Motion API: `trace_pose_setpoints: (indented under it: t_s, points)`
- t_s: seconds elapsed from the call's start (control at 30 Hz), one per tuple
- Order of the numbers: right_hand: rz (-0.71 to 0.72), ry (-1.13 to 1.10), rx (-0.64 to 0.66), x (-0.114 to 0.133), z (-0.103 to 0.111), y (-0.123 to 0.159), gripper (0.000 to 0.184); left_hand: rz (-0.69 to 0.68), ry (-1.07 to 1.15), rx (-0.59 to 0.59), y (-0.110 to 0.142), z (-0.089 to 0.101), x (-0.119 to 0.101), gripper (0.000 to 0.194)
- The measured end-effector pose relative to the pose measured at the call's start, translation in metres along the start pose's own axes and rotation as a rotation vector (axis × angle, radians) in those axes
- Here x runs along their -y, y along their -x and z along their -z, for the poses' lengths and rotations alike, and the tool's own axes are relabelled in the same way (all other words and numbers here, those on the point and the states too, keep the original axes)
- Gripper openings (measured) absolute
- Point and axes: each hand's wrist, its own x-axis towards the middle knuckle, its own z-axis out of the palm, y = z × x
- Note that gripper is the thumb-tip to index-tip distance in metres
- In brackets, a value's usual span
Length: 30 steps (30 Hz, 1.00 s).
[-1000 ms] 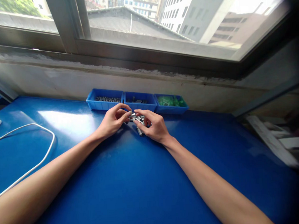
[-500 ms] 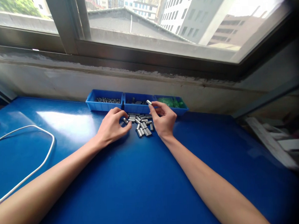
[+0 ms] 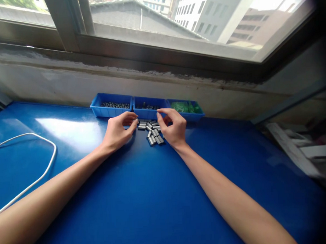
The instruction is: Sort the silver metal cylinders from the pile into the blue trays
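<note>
Short silvery-grey metal pieces [image 3: 154, 137] lie in a loose pile on the blue table, in front of a row of bins. At the left of the pile is my left hand [image 3: 121, 131], its thumb and fingertips drawn together; what they hold, if anything, is hidden. My right hand [image 3: 174, 127] hovers at the pile's right side, by the front wall of the middle bin [image 3: 150, 114]. Its thumb and forefinger are slightly apart, and no piece shows between them. Some similar dark grey pieces sit inside that bin.
The left bin [image 3: 111, 112] contains many small dark metal parts. Green bags or wrapping [image 3: 182, 106] lie in the right bin [image 3: 194, 116]. A white cable [image 3: 54, 152] curves over the table's left side. Behind the bins rise a wall and a window frame [image 3: 147, 51].
The metal piece pinched in my right hand no longer shows there. That hand has shifted slightly left. My left fingertips have drawn closer together and lifted a little toward the bins.
</note>
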Motion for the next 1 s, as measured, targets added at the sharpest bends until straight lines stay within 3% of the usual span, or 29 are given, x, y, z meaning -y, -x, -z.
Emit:
trace_pose_setpoints:
  t_s: [0.2, 0.43, 0.53, 0.73, 1.0]
  points:
    - [0.110, -0.026, 0.157, 0.0033, -0.0007, 0.0056, 0.015, 0.154, 0.346, 0.011, -0.0077, 0.0021, 0.0045, 0.044]
    - [0.162, -0.022, 0.185, 0.0021, -0.0002, 0.0070, 0.013, 0.261, 0.374, -0.033, -0.0111, 0.0043, 0.0032, 0.050]
    - [0.191, -0.008, 0.211, 0.0016, -0.0005, 0.0078, 0.013, 0.254, 0.385, -0.019, -0.0106, 0.0051, 0.0026, 0.048]
    - [0.329, -0.064, 0.266, -0.0002, -0.0026, 0.0094, 0.023, 0.164, 0.399, 0.162, -0.0092, 0.0075, -0.0010, 0.042]
    - [0.336, -0.089, 0.259, -0.0020, -0.0038, 0.0093, 0.016, 0.110, 0.343, 0.245, -0.0089, 0.0070, -0.0022, 0.041]
